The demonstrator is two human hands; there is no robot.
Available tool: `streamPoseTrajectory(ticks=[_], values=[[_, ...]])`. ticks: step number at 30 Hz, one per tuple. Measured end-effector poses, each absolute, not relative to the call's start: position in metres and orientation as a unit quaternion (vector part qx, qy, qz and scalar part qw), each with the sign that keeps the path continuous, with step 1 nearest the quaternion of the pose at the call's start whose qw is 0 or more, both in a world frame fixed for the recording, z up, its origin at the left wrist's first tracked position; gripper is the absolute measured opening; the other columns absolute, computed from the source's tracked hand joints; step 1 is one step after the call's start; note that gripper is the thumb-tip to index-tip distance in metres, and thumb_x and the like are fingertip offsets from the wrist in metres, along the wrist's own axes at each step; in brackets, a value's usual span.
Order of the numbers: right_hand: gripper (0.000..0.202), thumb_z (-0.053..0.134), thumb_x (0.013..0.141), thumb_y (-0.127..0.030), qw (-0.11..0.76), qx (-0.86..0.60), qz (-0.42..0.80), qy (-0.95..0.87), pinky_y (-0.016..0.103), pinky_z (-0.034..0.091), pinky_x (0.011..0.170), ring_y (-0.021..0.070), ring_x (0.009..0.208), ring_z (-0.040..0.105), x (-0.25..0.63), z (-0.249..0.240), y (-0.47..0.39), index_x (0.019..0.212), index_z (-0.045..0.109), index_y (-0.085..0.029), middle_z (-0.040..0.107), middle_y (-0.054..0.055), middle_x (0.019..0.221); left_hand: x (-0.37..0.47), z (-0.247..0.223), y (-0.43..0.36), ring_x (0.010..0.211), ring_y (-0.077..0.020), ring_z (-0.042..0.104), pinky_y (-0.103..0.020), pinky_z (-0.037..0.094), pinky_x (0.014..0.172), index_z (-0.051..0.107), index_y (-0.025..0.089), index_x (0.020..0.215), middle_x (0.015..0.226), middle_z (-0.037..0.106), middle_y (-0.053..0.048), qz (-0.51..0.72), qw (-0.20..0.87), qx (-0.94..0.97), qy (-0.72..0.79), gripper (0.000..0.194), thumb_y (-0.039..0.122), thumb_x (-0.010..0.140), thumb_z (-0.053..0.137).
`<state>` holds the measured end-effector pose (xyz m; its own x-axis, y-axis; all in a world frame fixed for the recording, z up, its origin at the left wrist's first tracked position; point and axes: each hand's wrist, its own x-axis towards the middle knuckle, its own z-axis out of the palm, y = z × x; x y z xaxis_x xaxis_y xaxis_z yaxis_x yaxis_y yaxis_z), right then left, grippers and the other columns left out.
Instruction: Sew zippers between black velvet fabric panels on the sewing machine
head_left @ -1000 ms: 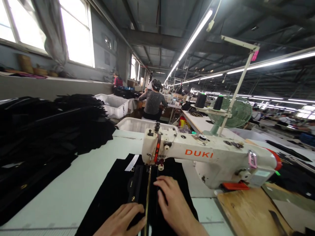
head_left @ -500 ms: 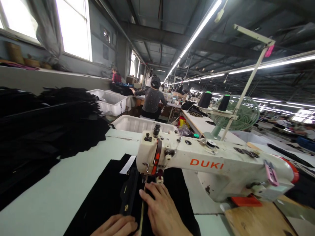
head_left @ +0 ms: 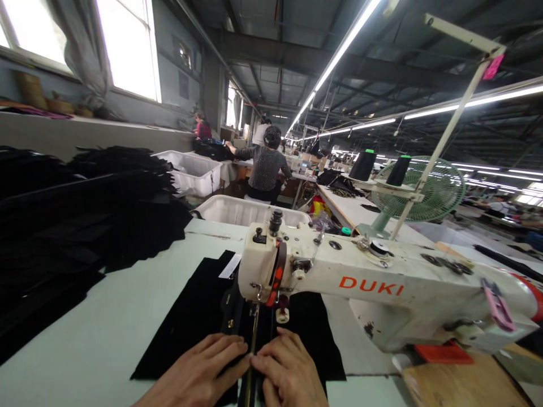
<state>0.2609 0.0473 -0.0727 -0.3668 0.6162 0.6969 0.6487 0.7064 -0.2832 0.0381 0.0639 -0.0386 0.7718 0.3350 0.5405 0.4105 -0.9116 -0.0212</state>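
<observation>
Black fabric (head_left: pixel 182 322) lies under the head of a white sewing machine (head_left: pixel 314 271) marked DUKI. A narrow brass-coloured strip (head_left: pixel 254 339) runs along it from the needle area toward me. My left hand (head_left: pixel 207 367) presses on the fabric left of the strip, fingers together, its thumb and index at the strip. My right hand (head_left: pixel 288 367) has bent fingers on the strip's right side, its fingertips meeting the left hand's. Beyond the hands, a white label (head_left: pixel 230 265) and a dark piece with small gold marks (head_left: pixel 229 308) lie on the fabric.
Stacked black fabric (head_left: pixel 127 209) fills the left of the pale table (head_left: pixel 139 305). White bins (head_left: pixel 250 212) stand behind it, with a seated person (head_left: pixel 267 167) beyond. Thread cones (head_left: pixel 362 165), a green fan (head_left: pixel 441 186) and a wooden board (head_left: pixel 449 379) are to the right.
The fabric has slid forward under the machine. My left hand has moved forward and right to the strip; my right hand has drawn back slightly from the needle. The view has shifted a little left.
</observation>
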Motion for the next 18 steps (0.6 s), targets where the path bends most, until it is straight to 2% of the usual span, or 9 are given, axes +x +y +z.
streamPoseTrajectory(ticks=[4, 6, 8, 11, 14, 18], values=[[0.04, 0.054, 0.067, -0.004, 0.399, -0.379, -0.047, -0.834, 0.033, 0.047, 0.104, 0.0162, 0.079, 0.068, 0.261, -0.082, 0.052, 0.097, 0.068, -0.025, 0.072, -0.001, 0.084, 0.037, -0.038, 0.072, 0.108, -0.0236, 0.068, -0.03, 0.053, 0.097, 0.057, 0.022, 0.135, 0.127, 0.069, -0.006, -0.231, 0.085, -0.945, -0.217, 0.07, 0.054, 0.076, 0.079], [0.042, 0.055, 0.069, -0.004, 0.392, -0.384, -0.068, -0.834, 0.032, 0.046, 0.107, 0.0177, 0.086, 0.069, 0.261, -0.085, 0.054, 0.104, 0.068, -0.023, 0.074, 0.001, 0.09, 0.036, -0.04, 0.077, 0.111, -0.0277, 0.068, -0.034, 0.056, 0.096, 0.056, 0.021, 0.137, 0.131, 0.066, -0.008, -0.203, 0.09, -0.946, -0.237, 0.084, 0.054, 0.067, 0.086], [0.046, 0.055, 0.071, -0.003, 0.38, -0.399, -0.091, -0.829, 0.032, 0.046, 0.107, 0.019, 0.093, 0.07, 0.26, -0.087, 0.055, 0.112, 0.068, -0.021, 0.076, 0.002, 0.097, 0.037, -0.04, 0.08, 0.114, -0.0317, 0.066, -0.04, 0.057, 0.097, 0.055, 0.02, 0.14, 0.134, 0.064, -0.011, -0.178, 0.062, -0.947, -0.261, 0.089, 0.05, 0.063, 0.089], [0.045, 0.055, 0.075, -0.004, 0.374, -0.402, -0.137, -0.824, 0.032, 0.046, 0.107, 0.0192, 0.096, 0.07, 0.26, -0.088, 0.058, 0.116, 0.067, -0.018, 0.076, 0.004, 0.103, 0.038, -0.038, 0.081, 0.123, -0.0351, 0.06, -0.047, 0.05, 0.105, 0.055, 0.024, 0.142, 0.138, 0.06, -0.011, -0.132, -0.049, -0.941, -0.308, 0.084, 0.043, 0.067, 0.087], [0.039, 0.055, 0.077, -0.004, 0.386, -0.384, -0.162, -0.823, 0.029, 0.047, 0.106, 0.0173, 0.093, 0.07, 0.26, -0.088, 0.058, 0.111, 0.069, -0.017, 0.076, 0.003, 0.103, 0.04, -0.037, 0.079, 0.133, -0.0392, 0.05, -0.053, 0.042, 0.111, 0.054, 0.029, 0.143, 0.146, 0.054, -0.011, -0.084, -0.15, -0.918, -0.358, 0.078, 0.039, 0.072, 0.083], [0.032, 0.054, 0.082, -0.008, 0.379, -0.39, -0.184, -0.818, 0.029, 0.051, 0.1, 0.0189, 0.096, 0.07, 0.261, -0.093, 0.059, 0.11, 0.068, -0.015, 0.076, 0.005, 0.105, 0.04, -0.039, 0.076, 0.139, -0.0409, 0.041, -0.058, 0.038, 0.111, 0.046, 0.031, 0.148, 0.156, 0.041, -0.01, -0.056, -0.192, -0.894, -0.401, 0.078, 0.04, 0.077, 0.076]])
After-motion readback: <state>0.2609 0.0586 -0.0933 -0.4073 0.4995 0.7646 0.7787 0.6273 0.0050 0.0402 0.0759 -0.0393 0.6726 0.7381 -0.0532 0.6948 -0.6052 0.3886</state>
